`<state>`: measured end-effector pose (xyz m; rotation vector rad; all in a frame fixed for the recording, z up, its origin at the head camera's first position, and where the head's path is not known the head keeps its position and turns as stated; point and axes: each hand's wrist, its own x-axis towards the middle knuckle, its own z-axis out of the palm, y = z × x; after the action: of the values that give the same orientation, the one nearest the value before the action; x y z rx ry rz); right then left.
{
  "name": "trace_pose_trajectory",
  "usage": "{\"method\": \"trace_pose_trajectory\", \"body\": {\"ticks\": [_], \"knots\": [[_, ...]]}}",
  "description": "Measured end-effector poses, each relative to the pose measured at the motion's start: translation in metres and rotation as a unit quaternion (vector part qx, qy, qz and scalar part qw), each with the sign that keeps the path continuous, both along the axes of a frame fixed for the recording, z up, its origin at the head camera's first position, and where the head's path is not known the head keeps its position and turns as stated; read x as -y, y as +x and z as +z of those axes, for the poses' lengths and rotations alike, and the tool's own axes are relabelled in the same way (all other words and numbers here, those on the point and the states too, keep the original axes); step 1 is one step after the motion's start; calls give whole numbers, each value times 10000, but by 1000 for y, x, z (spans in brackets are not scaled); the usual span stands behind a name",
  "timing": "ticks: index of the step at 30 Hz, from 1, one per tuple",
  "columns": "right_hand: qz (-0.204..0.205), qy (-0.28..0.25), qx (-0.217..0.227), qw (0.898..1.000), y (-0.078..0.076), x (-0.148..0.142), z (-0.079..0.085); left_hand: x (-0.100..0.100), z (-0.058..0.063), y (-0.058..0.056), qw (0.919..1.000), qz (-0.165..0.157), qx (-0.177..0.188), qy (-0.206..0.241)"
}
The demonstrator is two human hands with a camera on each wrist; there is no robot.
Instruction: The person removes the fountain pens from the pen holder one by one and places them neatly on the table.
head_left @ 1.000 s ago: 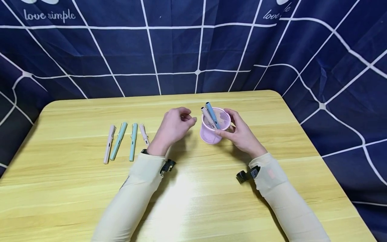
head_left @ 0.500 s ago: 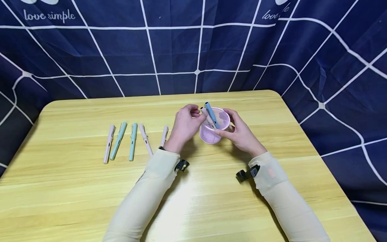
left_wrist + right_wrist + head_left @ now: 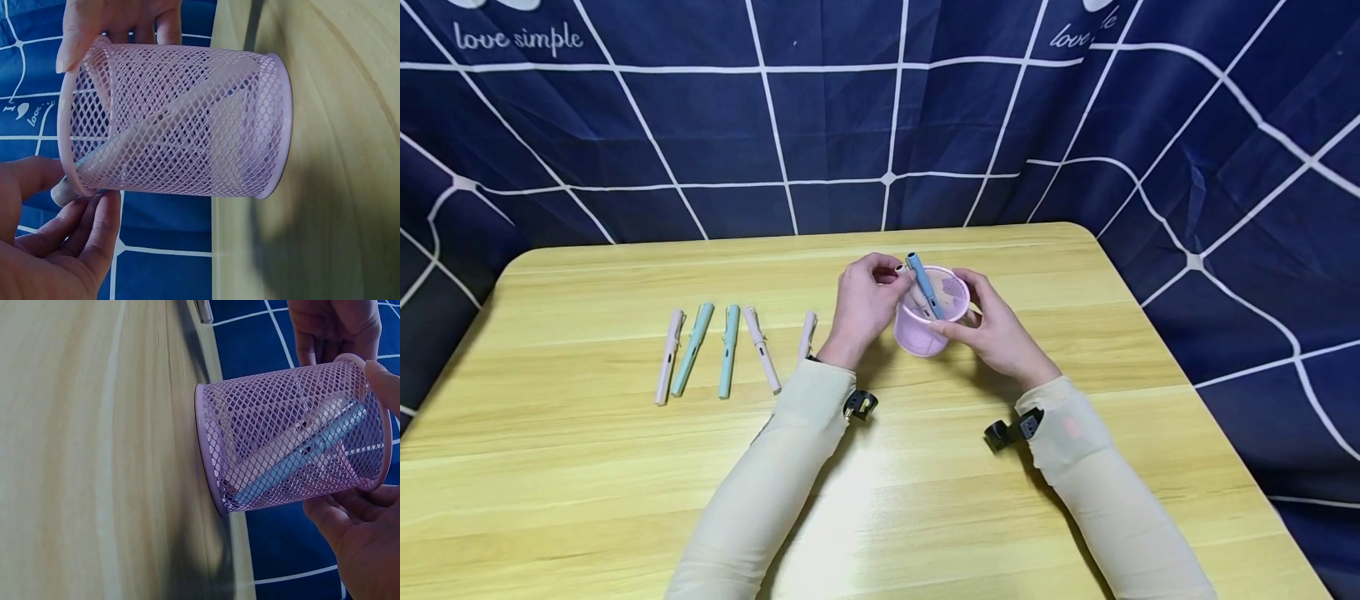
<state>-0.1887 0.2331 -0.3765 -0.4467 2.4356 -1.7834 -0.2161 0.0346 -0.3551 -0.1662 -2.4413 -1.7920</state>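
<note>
A pink mesh pen holder [image 3: 917,337] stands on the table, with a pale pink pen [image 3: 913,287] and a blue pen [image 3: 926,286] leaning inside it. My right hand [image 3: 1003,337] grips the holder from the right, thumb over the near rim. At the opposite side of the rim, my left hand [image 3: 863,307] pinches the upper end of the pale pink pen. In the left wrist view that pen end [image 3: 63,192] sits between thumb and fingers. Through the mesh in the right wrist view, the blue pen [image 3: 300,452] slants beside the pale one.
Several capped pens lie left of my left arm: a pink pen [image 3: 669,358], a teal pen [image 3: 692,350], another teal pen [image 3: 729,352] and more pink ones, the nearest pink pen [image 3: 807,333] partly hidden by my wrist. A dark blue curtain [image 3: 827,125] hangs behind the wooden table [image 3: 587,467].
My left hand has moved right from beside the holder to its rim and taken hold of the pale pink pen. More of the pens behind that arm now shows. My right hand stays put.
</note>
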Motion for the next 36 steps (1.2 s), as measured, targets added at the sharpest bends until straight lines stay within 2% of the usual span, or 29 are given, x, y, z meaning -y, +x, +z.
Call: {"method": "trace_pose_trajectory", "body": {"ticks": [5, 15, 26, 30, 36], "knots": [[3, -4, -10, 10000, 0, 1, 0, -1, -1, 0, 10000, 30, 82, -34], [-5, 69, -34, 10000, 1, 0, 1, -1, -6, 0, 9999, 66, -68, 128], [13, 13, -85, 10000, 1, 0, 1, 2, -12, -1, 9969, -21, -32, 788], [13, 8, -80, 10000, 1, 1, 0, 3, -11, 0, 9953, 8, -137, 956], [-11, 11, -46, 10000, 0, 1, 0, 5, -5, 0, 9909, 62, -531, 1236]]}}
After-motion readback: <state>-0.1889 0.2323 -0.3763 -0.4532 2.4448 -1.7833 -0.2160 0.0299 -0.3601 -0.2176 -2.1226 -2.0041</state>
